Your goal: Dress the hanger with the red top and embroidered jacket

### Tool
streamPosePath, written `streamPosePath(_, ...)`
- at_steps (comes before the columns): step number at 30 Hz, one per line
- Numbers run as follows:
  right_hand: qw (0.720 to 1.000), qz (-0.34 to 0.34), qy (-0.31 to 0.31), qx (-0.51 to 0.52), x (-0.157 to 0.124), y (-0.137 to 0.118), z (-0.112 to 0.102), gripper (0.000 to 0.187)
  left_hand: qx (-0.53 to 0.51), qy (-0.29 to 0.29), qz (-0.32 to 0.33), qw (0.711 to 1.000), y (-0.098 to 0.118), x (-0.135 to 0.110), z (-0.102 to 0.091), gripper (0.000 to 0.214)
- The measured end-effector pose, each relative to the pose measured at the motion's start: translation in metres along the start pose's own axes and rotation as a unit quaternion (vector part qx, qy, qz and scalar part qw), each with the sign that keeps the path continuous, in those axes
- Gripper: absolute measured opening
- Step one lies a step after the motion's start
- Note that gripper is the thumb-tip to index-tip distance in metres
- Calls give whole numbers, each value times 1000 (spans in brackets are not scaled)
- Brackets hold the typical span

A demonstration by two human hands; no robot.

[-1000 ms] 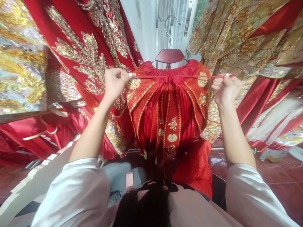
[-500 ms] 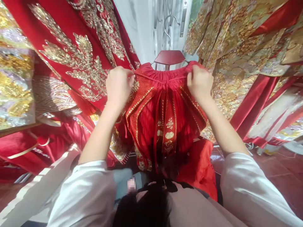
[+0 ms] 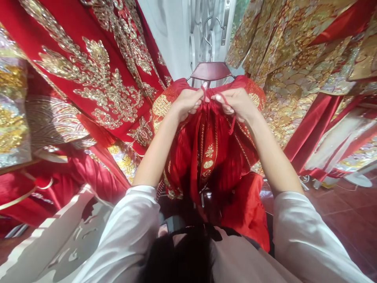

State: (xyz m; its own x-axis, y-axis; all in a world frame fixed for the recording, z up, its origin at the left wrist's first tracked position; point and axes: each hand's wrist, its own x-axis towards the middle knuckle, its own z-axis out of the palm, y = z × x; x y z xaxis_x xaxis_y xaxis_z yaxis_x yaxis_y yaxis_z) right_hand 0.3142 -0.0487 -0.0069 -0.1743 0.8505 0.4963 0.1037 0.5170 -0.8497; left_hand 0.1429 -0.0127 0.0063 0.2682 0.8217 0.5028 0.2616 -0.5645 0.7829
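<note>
A red garment with gold embroidery [image 3: 207,155] hangs from a dark red hanger [image 3: 211,71] with a metal hook, its gathered neckline drawn in by a thin cord. Close to the middle of that neckline, my left hand [image 3: 190,103] pinches one part of the red cord [image 3: 232,125] between thumb and fingers. Just to the right, my right hand [image 3: 234,103] is closed on another part of the same cord, whose end dangles below the fingers. The two hands are a small gap apart. My fingers partly cover the neckline and the upper front.
A red garment with gold sequin leaves [image 3: 112,90] hangs on the left. Gold patterned garments [image 3: 288,78] hang on the right. A white carved panel [image 3: 73,239] stands at lower left. Bright red cloth [image 3: 247,204] lies in front of my lap. Tiled floor [image 3: 347,220] shows at right.
Both hands have moved inward from the garment's shoulders to the centre of its neckline. The cord now shows between the fingers, and gold shoulder patches are uncovered.
</note>
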Motion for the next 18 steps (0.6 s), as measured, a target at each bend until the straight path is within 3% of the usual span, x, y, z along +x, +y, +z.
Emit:
streamPosePath(2, 999, -18, 35, 4, 4, 3, 7, 16, 17, -30, 2, 999, 0, 0, 3, 47)
streamPosePath(7, 991, -61, 70, -99, 8, 9, 21, 17, 79, -56, 48, 994, 7, -6, 1, 45)
streamPosePath(14, 982, -99, 11, -158, 8, 15, 14, 18, 169, -124, 120, 970, 10, -5, -6, 31)
streamPosePath(16, 979, -107, 32, -173, 12, 20, 9, 16, 220, -111, 146, 958, 9, -4, -7, 23)
streamPosePath(18, 969, -119, 64, -205, 16, 27, -3, 13, 270, -53, 155, 949, 8, -6, -10, 18)
